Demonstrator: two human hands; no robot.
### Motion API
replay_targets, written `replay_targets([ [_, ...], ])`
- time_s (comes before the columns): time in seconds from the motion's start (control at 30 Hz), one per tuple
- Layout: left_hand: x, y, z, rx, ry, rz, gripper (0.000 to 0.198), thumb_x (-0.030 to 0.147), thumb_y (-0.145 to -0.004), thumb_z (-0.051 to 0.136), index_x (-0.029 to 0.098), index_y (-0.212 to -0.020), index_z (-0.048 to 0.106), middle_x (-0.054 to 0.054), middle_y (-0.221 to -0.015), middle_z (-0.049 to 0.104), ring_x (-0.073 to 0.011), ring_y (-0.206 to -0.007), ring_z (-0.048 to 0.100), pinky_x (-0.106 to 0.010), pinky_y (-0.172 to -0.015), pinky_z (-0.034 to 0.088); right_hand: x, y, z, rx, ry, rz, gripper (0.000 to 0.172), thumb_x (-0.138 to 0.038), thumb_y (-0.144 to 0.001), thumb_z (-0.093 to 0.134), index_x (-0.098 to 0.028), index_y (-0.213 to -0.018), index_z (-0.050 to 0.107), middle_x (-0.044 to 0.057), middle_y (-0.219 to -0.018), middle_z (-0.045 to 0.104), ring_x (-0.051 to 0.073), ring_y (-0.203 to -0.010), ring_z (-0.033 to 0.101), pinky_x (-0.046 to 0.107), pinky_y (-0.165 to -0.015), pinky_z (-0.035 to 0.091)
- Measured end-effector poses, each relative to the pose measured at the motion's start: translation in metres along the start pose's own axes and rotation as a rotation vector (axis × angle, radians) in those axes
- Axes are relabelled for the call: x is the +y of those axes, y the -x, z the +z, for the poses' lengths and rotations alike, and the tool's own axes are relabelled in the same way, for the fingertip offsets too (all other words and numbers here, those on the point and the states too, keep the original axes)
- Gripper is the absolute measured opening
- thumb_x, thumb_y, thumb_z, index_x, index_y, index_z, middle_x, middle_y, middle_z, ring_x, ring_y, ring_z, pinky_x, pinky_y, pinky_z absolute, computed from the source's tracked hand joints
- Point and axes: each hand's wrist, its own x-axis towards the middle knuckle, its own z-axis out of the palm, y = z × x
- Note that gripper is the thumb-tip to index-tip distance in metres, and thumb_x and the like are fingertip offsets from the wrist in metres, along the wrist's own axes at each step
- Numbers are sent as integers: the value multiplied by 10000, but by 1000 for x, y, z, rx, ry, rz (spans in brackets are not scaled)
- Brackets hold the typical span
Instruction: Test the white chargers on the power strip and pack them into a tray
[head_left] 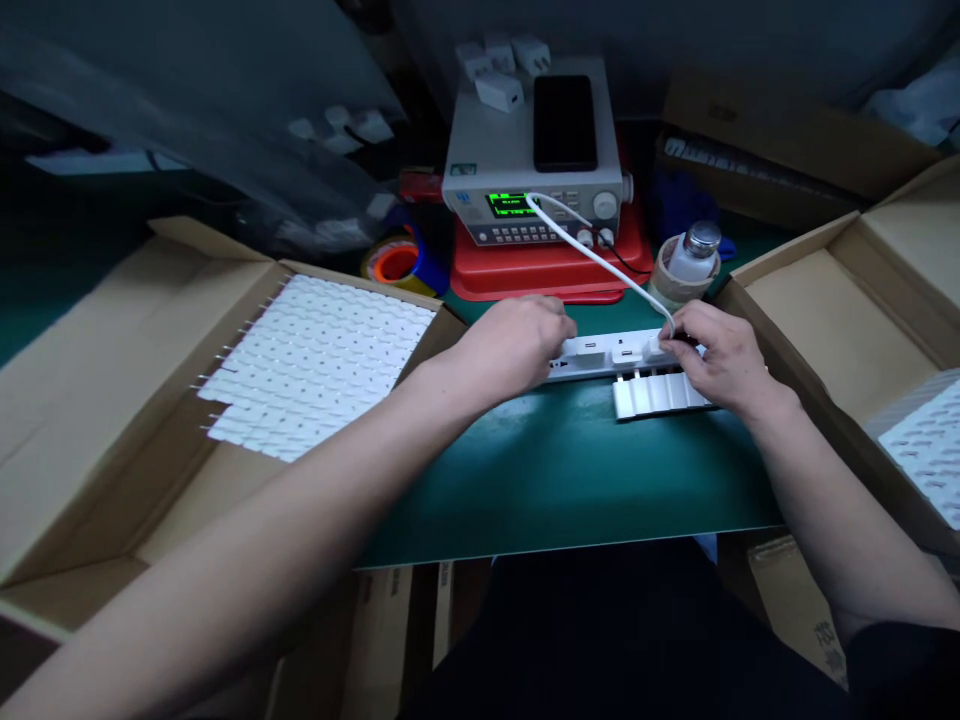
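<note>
Nearest us, the smooth green tabletop (585, 490) ends in a straight edge. Our left forearm crosses the brown cardboard carton (82, 470), partly covering its tight rows of glossy white pieces (322, 360); another carton (825, 300) stands open at right. A short row of blocky white adapters (652, 396) lies just in front of the long white power strip (589, 369), which sits crosswise on the tabletop with white blocks seated in it. Our right hand (720, 350) hides their right ends, its fingers pinched on the end of a smooth white cable (600, 258) at the strip. Our left hand (521, 340) curls over the strip's left end; we cannot tell whether those fingers grip anything.

Beyond stand a metal-capped bottle (691, 258) in a round holder and a tape roll (394, 262). Between them, a red plastic tray (517, 275) bears a boxy grey instrument (465, 130) with a green-lit display, topped by a flat black device (566, 120) and angular white plugs (500, 92).
</note>
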Motion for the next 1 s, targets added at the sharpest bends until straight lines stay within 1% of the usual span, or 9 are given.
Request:
replay_targets([
  [0.1, 1, 8, 17, -37, -42, -29, 354, 72, -806, 553, 143, -1110, 719, -107, -991, 727, -270, -953, 699, -361, -797, 538, 1, 0, 1, 7, 2, 2, 92, -143, -923, 591, -220, -884, 620, 30, -888, 682, 190, -803, 658, 325, -694, 515],
  [0.23, 6, 12, 32, -5, -71, -85, 639, 46, -810, 547, 105, -1445, 515, -153, -1194, 722, -287, -1068, 699, -367, -821, 544, 1, 1, 1, 8, -2, -6, 89, -146, -928, 593, -223, -890, 614, 28, -890, 679, 185, -804, 656, 319, -693, 513],
  [0.3, 10, 13, 31, -11, -76, -106, 673, 52, -834, 546, 103, -1499, 455, -164, -1230, 718, -291, -1082, 700, -380, -834, 542, 1, 1, 0, 1, -4, -6, 89, -146, -929, 593, -222, -887, 611, 28, -888, 678, 185, -805, 656, 320, -699, 514],
  [0.37, 17, 11, 29, 18, -54, -112, 602, 104, -875, 577, 102, -1471, 488, -174, -1235, 718, -305, -1102, 693, -406, -864, 535, 1, 0, 0, -7, -1, -4, 91, -150, -933, 589, -221, -880, 609, 30, -880, 675, 186, -801, 654, 322, -700, 513],
  [0.5, 41, -7, 29, 164, 43, -97, 500, 257, -908, 679, 130, -1380, 572, -166, -1327, 676, -322, -1195, 637, -434, -941, 502, 0, 0, -2, -5, 13, -2, 87, -155, -929, 591, -220, -877, 617, 32, -866, 679, 193, -801, 660, 329, -706, 515],
  [0.67, 56, -29, 37, 209, 178, -135, 192, 192, -903, 658, 166, -1083, 718, -100, -1080, 713, -285, -1063, 656, -406, -866, 490, -2, -4, -11, -88, 17, 23, 83, -167, -916, 607, -236, -896, 650, 27, -893, 706, 200, -818, 682, 330, -712, 522],
  [0.83, 64, -30, 29, 229, 319, 0, 256, 191, -894, 671, 154, -1147, 670, -91, -1153, 697, -258, -1104, 644, -385, -927, 482, -2, -6, -18, -145, 1, 59, 70, -228, -927, 614, -252, -929, 679, 25, -897, 724, 218, -805, 699, 356, -722, 541],
  [0.93, 76, -36, 32, 229, 287, -63, 414, 190, -851, 694, 115, -1248, 600, -127, -1138, 694, -300, -1082, 653, -424, -879, 498, -1, -7, -20, -147, 18, 82, 67, -283, -931, 634, -258, -939, 696, 29, -892, 737, 235, -795, 705, 388, -727, 553],
  [1.0, 80, -42, 37, 266, 249, -88, 407, 173, -833, 677, 95, -1226, 607, -157, -1137, 677, -325, -1083, 642, -459, -875, 497, -3, -11, -23, -108, 0, 113, 68, -313, -920, 666, -264, -938, 710, 40, -889, 742, 253, -800, 705, 413, -727, 558],
])
